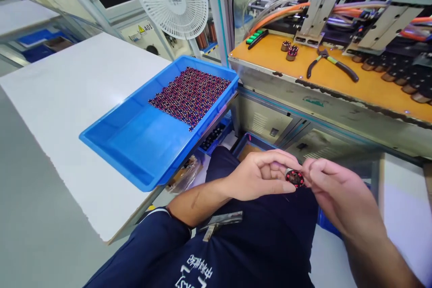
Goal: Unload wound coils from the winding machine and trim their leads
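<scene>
My left hand (pixel 261 174) holds a small round motor stator (pixel 294 178) between thumb and fingers, above my lap. A ring of red and coppery spots shows on the stator's dark face. Right beside it, my right hand (pixel 337 189) is closed in a pinch at the stator's right edge. What lies between those fingertips is too small to make out. On the orange bench ahead stand two similar stators (pixel 291 52), near a pair of cutting pliers (pixel 324 56) with dark and yellow-green handles.
To the left, a blue tray (pixel 135 137) partly filled with rows of stators sits on a white table (pixel 60 94). A white fan (pixel 173 2) stands behind it. Machinery with orange hoses (pixel 280 18) rises over the bench (pixel 270 54). More dark-topped pieces (pixel 401 74) line its right side.
</scene>
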A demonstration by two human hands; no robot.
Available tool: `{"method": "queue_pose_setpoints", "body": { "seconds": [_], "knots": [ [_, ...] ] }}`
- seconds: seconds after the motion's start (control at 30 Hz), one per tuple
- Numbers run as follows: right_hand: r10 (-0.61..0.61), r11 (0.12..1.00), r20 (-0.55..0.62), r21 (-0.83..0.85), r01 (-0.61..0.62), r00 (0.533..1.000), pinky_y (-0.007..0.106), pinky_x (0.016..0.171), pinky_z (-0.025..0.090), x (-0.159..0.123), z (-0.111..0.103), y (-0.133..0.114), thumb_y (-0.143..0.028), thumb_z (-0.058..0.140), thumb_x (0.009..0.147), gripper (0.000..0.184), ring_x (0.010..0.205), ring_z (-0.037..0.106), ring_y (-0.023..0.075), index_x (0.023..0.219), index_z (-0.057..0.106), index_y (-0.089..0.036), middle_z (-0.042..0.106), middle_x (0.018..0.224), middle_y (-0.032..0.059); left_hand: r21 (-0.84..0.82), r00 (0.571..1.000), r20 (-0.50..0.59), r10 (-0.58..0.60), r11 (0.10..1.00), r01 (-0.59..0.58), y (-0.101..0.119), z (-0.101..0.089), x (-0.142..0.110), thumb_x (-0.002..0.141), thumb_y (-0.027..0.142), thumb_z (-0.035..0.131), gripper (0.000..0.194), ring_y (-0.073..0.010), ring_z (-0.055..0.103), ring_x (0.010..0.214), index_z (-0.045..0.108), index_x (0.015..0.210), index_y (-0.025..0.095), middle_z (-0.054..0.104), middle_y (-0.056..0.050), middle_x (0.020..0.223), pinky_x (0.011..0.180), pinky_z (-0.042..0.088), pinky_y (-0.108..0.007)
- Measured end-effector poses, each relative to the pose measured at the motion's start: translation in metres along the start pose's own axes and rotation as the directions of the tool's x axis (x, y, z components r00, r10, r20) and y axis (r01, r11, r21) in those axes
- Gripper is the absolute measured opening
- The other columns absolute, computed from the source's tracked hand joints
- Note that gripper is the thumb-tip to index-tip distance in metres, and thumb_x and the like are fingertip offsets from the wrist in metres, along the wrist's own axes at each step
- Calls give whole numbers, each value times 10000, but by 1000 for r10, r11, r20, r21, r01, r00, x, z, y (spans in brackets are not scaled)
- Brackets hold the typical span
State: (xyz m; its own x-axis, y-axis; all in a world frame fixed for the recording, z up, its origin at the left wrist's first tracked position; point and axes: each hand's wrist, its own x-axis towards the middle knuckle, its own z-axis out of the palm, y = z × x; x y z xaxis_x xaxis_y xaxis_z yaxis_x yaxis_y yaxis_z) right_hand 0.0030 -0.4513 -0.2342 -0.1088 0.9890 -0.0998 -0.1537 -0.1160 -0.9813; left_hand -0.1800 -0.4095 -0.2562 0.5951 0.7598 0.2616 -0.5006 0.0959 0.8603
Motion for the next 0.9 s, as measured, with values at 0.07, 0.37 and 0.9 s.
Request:
{"method": "queue_pose_setpoints", "body": {
  "seconds": [0.07, 0.37, 0.9],
  "knots": [
    [-11, 1000, -12, 4, 11, 1000, 232, 629, 432, -1, -3, -1, -331, 692, 869, 298, 670, 471, 131, 637, 587, -176, 495, 674, 9, -55, 1000, -8, -29, 998, 29, 0, -1, -1, 732, 101, 780, 274, -122, 671, 849, 726, 993, 163, 614, -51, 1024, 790, 581, -268],
    [90, 993, 63, -75, -85, 994, 256, 642, 415, -13, -5, 8, -388, 687, 886, 280, 711, 504, 149, 707, 621, -183, 552, 719, 23, -38, 1000, -12, -14, 999, 13, 0, 1, 0, 719, 46, 767, 293, -120, 684, 841, 730, 988, 156, 608, -47, 1024, 779, 591, -265],
    [10, 965, -2, -263, -11, 1000, 258, 625, 436, -11, -15, -6, -381, 694, 867, 287, 695, 503, 151, 676, 605, -187, 557, 730, 26, -192, 962, -10, -273, 944, 267, 6, 5, -1, 657, 176, 865, 325, -107, 697, 750, 744, 957, 145, 708, -40, 880, 751, 590, -238]
  ]
}}
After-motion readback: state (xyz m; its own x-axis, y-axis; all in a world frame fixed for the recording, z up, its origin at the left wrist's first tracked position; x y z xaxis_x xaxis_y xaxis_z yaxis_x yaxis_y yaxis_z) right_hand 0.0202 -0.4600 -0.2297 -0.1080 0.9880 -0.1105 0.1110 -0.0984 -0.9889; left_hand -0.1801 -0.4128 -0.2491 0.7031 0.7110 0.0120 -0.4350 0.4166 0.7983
